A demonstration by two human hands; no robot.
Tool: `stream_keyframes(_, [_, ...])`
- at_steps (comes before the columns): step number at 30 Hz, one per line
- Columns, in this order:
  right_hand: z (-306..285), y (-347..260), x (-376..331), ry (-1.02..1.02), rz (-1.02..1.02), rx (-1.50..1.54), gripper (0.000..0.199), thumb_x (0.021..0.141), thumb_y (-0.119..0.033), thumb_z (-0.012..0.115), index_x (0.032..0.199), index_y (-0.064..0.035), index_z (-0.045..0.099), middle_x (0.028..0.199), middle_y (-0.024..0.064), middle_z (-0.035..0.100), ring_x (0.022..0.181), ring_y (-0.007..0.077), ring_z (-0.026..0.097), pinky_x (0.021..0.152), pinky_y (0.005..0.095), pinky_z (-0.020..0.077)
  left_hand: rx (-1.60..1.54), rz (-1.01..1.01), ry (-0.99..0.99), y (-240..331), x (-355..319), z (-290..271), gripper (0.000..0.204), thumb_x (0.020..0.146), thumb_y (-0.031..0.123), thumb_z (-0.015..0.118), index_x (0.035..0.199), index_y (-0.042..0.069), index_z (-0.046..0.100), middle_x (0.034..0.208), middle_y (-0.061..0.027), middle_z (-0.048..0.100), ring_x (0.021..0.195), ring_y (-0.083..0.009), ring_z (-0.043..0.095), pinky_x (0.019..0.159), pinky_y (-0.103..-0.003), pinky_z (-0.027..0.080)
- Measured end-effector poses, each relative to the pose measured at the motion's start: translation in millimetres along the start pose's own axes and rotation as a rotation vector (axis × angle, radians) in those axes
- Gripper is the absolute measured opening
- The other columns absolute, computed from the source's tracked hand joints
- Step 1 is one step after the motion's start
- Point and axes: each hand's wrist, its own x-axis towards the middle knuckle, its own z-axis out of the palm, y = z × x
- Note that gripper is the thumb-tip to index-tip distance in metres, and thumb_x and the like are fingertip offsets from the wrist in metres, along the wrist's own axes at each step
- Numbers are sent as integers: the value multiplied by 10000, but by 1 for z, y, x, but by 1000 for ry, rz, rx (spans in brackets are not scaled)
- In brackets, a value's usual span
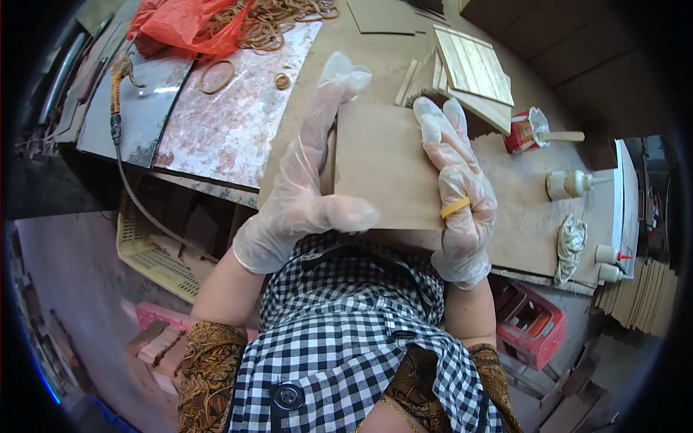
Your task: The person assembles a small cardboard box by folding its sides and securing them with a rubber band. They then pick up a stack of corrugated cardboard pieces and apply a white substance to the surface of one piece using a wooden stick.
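A square brown board (386,166) lies in front of me over the table's near edge; a darker layer shows along its left side, and I cannot tell whether it is one board or several. My left hand (307,180), in a thin translucent glove, grips its left side with long straight fingers, the thumb over the near left corner. Gloved too, my right hand (462,184) clasps the right side, fingertips at the far right corner. A yellow band (455,208) circles one of its fingers. Just beyond the board stand wooden slatted panels (476,65) in a leaning pile.
At the right are a red tin (525,131) with a brush, a glue bottle (570,185), a crumpled cloth (571,245) and small bottles (610,254). Far left lie a red plastic bag (189,29), rubber bands (281,22) and a hose-fed tool (115,94). A yellow crate (155,256) sits below.
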Motion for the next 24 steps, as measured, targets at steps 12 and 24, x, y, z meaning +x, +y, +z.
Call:
stream_keyframes(12, [3,-14,1,-41,56,-106,325,977,-152,507,1200,25,664,1372,163,565,1392,295,389,1129,367,266,67,35,-162,-13,-11,-30,1336,474,465,927,1532,54,222,1610,-165,157,1499,-292,108,1211,-419,92])
stream_keyframes(24, [-19,-2,9,8,135,221,352,967,-199,551,1204,46,640,1349,194,572,1324,322,469,1139,418,294,356,64,-207,11,0,-27,1130,550,423,899,1483,49,382,1557,-154,299,1480,-287,182,1201,-394,142])
